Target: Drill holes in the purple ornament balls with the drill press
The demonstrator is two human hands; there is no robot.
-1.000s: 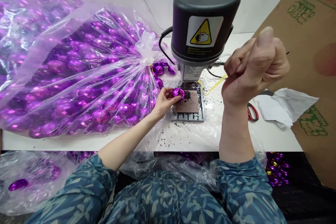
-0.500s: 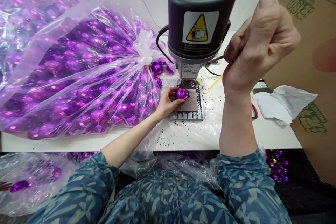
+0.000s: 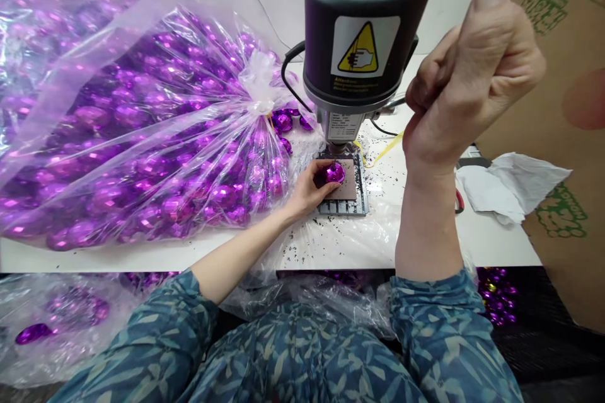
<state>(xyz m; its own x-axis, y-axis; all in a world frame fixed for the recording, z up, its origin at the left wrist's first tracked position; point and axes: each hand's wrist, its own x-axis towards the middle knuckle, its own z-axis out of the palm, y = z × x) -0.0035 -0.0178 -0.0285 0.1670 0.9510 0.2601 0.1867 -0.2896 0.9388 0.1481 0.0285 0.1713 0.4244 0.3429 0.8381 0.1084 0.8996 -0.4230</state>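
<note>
My left hand (image 3: 308,190) pinches a shiny purple faceted ball (image 3: 334,172) between thumb and fingers. It holds the ball on a small brown board (image 3: 348,184), right under the chuck of a black bench drill press (image 3: 366,25). The board lies on the machine's slotted metal base (image 3: 352,208). Raised at the machine's right side, my right hand (image 3: 475,79) is closed in a fist around the end of the feed lever (image 3: 397,102). Most of the lever's grip is hidden inside the fist.
A big clear bag of purple balls (image 3: 142,126) fills the table's left side. Dark shavings are scattered around the base. Crumpled white paper (image 3: 501,186) and a cardboard box (image 3: 562,138) stand at the right. More purple balls (image 3: 498,296) lie below the table edge.
My left hand has moved slightly right with the purple ball, bringing it beneath the chuck. My right hand stays on the lever, nearly in the same place.
</note>
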